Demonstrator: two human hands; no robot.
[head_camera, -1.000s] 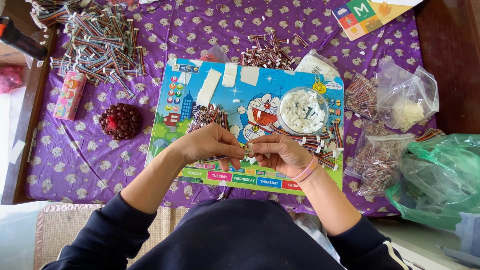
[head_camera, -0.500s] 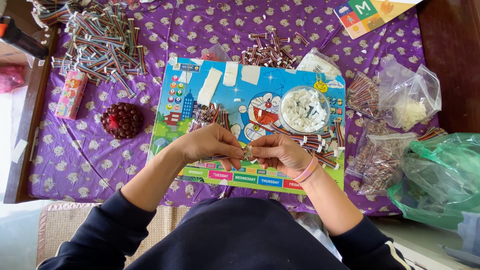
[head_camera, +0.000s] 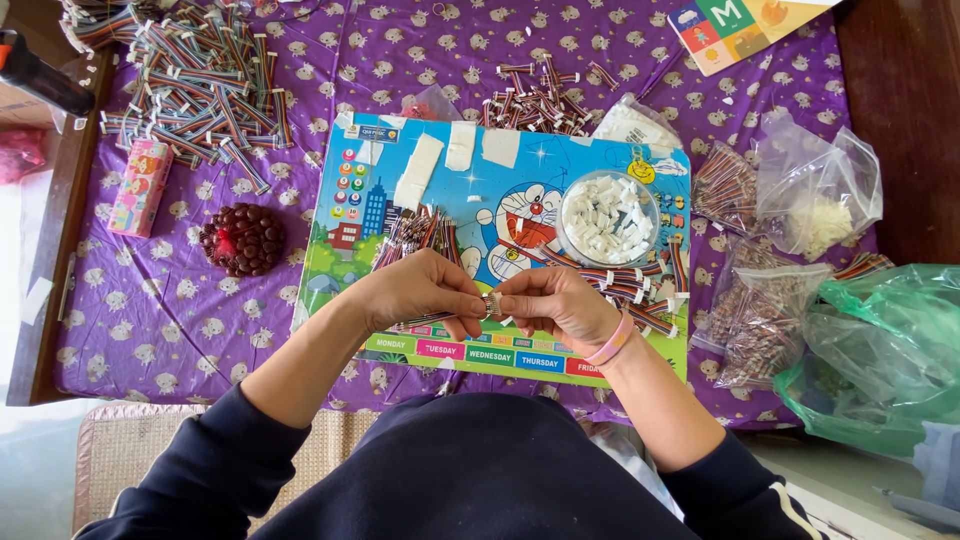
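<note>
**Hands Meeting on a Cable End at Mid-Board**

While both hands are working just above the near edge of the picture board (head_camera: 640, 170), the left hand (head_camera: 420, 290) and the right hand (head_camera: 550, 300) are meeting fingertip to fingertip. Both are pinching the same small connector (head_camera: 491, 305), which is sitting directly between them, equally near to each. The ribbon cable (head_camera: 425, 321) is trailing leftward from it under the left palm, so its long axis is running left to right. Whether the connector is fully seated cannot be told.

Beyond the hands, loose cables (head_camera: 420, 232) are lying on the board, and a round tub of white plugs (head_camera: 608, 218) is standing to the right. Farther off, a large cable heap (head_camera: 200, 90) is covering the purple cloth (head_camera: 150, 320).
</note>
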